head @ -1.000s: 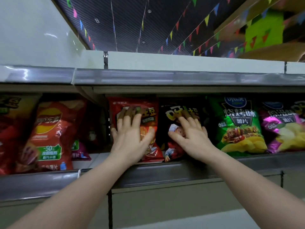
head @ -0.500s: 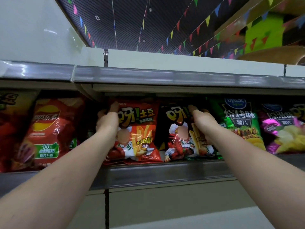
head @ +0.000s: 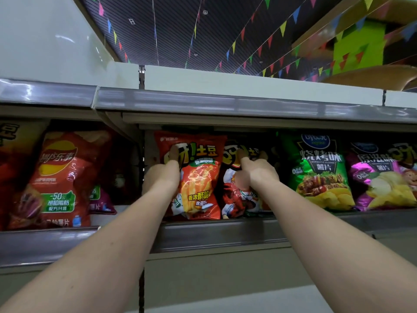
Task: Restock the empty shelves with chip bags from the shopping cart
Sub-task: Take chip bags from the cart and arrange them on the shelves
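Note:
An orange-red chip bag (head: 198, 177) with fries printed on it stands upright on the shelf (head: 216, 233), just right of the shelf divider. My left hand (head: 162, 175) grips its upper left edge, thumb on the front. Right beside it stands a black chip bag (head: 237, 195) with a red crab picture. My right hand (head: 257, 170) holds this bag near its top, fingers curled over the front. Both arms reach up from below. The shopping cart is out of view.
A green barbecue chip bag (head: 320, 172) and a purple chip bag (head: 383, 179) stand to the right. A red chip bag (head: 56, 177) stands in the left bay, a small purple bag (head: 101, 202) behind it. The upper shelf's rail (head: 203, 102) overhangs closely.
Earlier my palms lay flat on the fronts of the two bags. Both hands have since moved to the bags' upper parts and hold them, and the bags now stand more upright.

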The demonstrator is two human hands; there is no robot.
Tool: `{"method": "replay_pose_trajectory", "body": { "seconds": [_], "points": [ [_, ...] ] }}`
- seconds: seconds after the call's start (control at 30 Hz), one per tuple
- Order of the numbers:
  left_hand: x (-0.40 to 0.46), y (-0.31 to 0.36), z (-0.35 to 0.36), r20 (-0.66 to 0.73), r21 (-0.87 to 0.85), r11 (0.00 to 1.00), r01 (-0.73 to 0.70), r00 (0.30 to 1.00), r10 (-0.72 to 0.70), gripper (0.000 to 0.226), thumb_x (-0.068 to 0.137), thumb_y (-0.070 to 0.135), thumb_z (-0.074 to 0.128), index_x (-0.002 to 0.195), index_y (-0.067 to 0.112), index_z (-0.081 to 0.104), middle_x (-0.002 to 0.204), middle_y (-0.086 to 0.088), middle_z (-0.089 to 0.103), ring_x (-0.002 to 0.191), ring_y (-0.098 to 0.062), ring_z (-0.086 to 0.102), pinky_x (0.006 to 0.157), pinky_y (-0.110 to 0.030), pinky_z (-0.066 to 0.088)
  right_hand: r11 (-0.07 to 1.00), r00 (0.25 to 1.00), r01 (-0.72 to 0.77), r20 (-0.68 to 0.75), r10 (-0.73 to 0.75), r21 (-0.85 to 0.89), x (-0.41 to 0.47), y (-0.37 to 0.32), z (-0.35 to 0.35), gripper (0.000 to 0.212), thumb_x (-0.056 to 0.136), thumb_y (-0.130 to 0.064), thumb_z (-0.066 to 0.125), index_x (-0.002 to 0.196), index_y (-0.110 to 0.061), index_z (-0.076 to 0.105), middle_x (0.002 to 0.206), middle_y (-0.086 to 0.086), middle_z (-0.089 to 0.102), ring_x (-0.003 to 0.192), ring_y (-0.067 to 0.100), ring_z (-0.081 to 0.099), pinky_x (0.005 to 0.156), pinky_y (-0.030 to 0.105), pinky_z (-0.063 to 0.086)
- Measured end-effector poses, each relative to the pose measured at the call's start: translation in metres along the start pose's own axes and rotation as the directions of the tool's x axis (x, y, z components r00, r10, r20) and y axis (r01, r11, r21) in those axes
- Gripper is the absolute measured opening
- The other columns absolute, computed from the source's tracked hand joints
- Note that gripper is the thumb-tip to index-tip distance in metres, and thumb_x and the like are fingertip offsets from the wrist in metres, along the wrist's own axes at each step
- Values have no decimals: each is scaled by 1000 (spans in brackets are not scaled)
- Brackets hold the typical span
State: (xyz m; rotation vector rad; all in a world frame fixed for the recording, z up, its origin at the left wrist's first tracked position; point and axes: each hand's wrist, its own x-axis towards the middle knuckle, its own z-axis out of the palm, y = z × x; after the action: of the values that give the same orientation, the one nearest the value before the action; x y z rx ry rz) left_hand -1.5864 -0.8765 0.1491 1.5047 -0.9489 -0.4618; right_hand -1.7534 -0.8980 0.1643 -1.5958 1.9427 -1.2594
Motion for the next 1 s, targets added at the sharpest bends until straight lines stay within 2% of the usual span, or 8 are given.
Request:
{"method": "replay_pose_trajectory", "body": {
  "seconds": [0.13, 0.23, 0.3, 0.43, 0.6, 0.8, 0.9, 1.0],
  "points": [
    [-14, 3, -11, -97, 342, 881, -327, 920, 379, 56, 98, 44, 37, 137, 4, 41, 134, -23, 44, 128, -37, 35, 106, -45, 26, 997, 992, 68, -101, -72, -42, -1, 7, -5, 53, 92, -41, 39, 125, -2, 49, 126, 21, 49, 113, 36, 48, 96, 42, 40],
    [-27, 1, -7, 118, 489, 537, -687, 662, 740, 63, 92, 53, 25, 147, 23, 28, 152, -12, 25, 142, -27, 17, 112, -43, 13, 933, 928, 282, -184, -325, -226, -17, 11, 1, 62, 94, -42, 36, 147, -13, 21, 150, 16, 25, 139, 30, 20, 110, 48, 20],
    [-29, -3, 2, 320, 564, 352, -747, 590, 741, 66, 88, 55, 16, 148, 29, 24, 156, -5, 18, 144, -23, 10, 113, -44, 8, 863, 871, 377, -188, -453, -336, -25, 15, 9, 60, 95, -47, 32, 148, -20, 21, 154, 10, 19, 143, 25, 8, 113, 51, 9],
    [-31, -12, 19, 439, 729, 215, -649, 685, 582, 58, 98, 53, 17, 148, 24, 20, 152, -6, 28, 139, -27, 22, 113, -51, 6, 775, 911, 349, -3, -412, -527, -24, 17, 11, 65, 94, -59, 18, 141, -17, 36, 149, 12, 31, 141, 29, 16, 112, 56, 5],
    [-34, -1, 14, 463, 693, 292, -659, 718, 519, 60, 98, 54, 19, 147, 20, 25, 150, -11, 29, 140, -31, 20, 114, -51, 4, 784, 908, 384, 42, -418, -488, -30, 10, 1, 67, 93, -60, 20, 145, -18, 28, 154, 11, 20, 144, 28, 8, 113, 57, 2],
    [-52, -20, -21, 290, 560, 417, -716, 641, 711, 80, 78, 52, -1, 150, 23, 21, 157, -7, 15, 146, -22, 4, 116, -38, -3, 622, 624, 759, -57, -779, -191, -81, -6, 18, 75, 80, -59, 18, 142, -21, 37, 151, 4, 30, 143, 20, 16, 115, 34, 11],
    [-54, -29, -48, 220, 525, 515, -678, 693, 687, 76, 79, 48, 14, 148, 18, 25, 156, -2, 20, 145, -18, 7, 115, -32, 2, 542, 542, 840, 2, -840, -37, -107, -26, 32, 52, 90, -42, 34, 132, -15, 49, 137, 4, 48, 131, 16, 35, 102, 17, 21],
    [-53, -40, -82, 128, 533, 586, -610, 743, 657, 66, 85, 42, 25, 144, 16, 32, 151, -2, 30, 141, -18, 19, 114, -31, 11, 534, 528, 828, 86, -845, 169, -130, -45, 49, 32, 96, -27, 44, 125, -17, 53, 123, -1, 57, 117, 13, 48, 90, 18, 32]
  ]
}}
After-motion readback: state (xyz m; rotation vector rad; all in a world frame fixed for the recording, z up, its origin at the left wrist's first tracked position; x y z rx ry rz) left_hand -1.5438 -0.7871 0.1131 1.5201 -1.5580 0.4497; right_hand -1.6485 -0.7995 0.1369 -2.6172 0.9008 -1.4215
